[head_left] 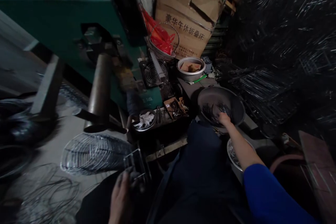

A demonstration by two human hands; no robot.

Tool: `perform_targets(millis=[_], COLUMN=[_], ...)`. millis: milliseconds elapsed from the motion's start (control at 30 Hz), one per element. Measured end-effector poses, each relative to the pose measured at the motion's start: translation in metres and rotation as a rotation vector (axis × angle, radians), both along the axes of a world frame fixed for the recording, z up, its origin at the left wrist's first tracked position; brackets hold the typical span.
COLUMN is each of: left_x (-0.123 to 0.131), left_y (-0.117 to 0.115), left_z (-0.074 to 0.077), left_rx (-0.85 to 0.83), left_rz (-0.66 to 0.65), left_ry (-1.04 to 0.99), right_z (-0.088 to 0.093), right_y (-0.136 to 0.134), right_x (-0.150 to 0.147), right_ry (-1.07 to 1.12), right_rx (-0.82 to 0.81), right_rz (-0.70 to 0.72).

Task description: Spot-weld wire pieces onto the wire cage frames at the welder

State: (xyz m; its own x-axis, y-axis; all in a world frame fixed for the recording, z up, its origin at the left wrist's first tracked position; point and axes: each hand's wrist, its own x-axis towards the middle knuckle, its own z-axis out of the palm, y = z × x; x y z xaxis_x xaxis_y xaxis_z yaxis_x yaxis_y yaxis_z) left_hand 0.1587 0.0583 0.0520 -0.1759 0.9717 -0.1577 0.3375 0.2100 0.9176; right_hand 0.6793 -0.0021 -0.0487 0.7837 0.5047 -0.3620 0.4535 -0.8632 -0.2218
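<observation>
My left hand (121, 193), low in the view, has its fingers closed at the lower edge of a small wire frame (136, 162); the fingertips are dark and blurred. Just beyond lies a long stack of round wire hoops (91, 154). On the right, my right hand (223, 118) reaches down into a wide grey pan (236, 103). Thin dark wire pieces (207, 110) lie in the pan around its fingers, which are smeared and partly hidden. Under my right forearm stands a bowl of small shiny metal pieces (233, 152).
A green machine (65, 21) with a thick metal cylinder (99, 91) stands left. Ahead are a bowl with white crumpled material (145, 120), a small cardboard tray (173, 107), a basin (190, 75) and a large carton (183, 17). Dark wire racks (265, 87) pile up at right.
</observation>
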Motion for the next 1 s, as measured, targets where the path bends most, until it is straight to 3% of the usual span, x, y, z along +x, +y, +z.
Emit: perform_targets(millis=[100, 167, 300, 400, 500, 700, 833, 1000], left_x=[0.018, 0.017, 0.001, -0.007, -0.007, -0.01, -0.017, -0.021], left_y=[-0.025, -0.032, -0.025, -0.015, -0.011, -0.005, 0.0, 0.011], left_z=[-0.013, -0.016, -0.011, -0.007, -0.006, -0.007, -0.006, -0.002], left_rx=[-0.253, -0.34, -0.247, -0.121, 0.011, 0.041, 0.039, 0.019], left_rz=[-0.05, -0.078, -0.167, -0.158, -0.095, -0.037, -0.026, -0.022], left_ry=[-0.298, -0.377, -0.302, -0.262, -0.241, -0.517, -0.594, -0.716], right_z=[0.042, 0.076, 0.134, 0.151, 0.145, 0.106, 0.09, 0.079], right_y=[-0.006, -0.013, -0.021, -0.003, 0.032, 0.078, 0.082, 0.088], right_x=[0.007, 0.01, -0.013, -0.06, -0.12, -0.225, -0.258, -0.267], right_ry=[-0.071, -0.11, -0.078, 0.192, 0.443, 0.57, 0.654, 0.682], right_rx=[0.152, 0.279, 0.569, 0.914, 1.02, 1.005, 0.996, 0.985], right_rz=[-0.021, -0.004, 0.125, 0.286, 0.389, 0.402, 0.472, 0.516])
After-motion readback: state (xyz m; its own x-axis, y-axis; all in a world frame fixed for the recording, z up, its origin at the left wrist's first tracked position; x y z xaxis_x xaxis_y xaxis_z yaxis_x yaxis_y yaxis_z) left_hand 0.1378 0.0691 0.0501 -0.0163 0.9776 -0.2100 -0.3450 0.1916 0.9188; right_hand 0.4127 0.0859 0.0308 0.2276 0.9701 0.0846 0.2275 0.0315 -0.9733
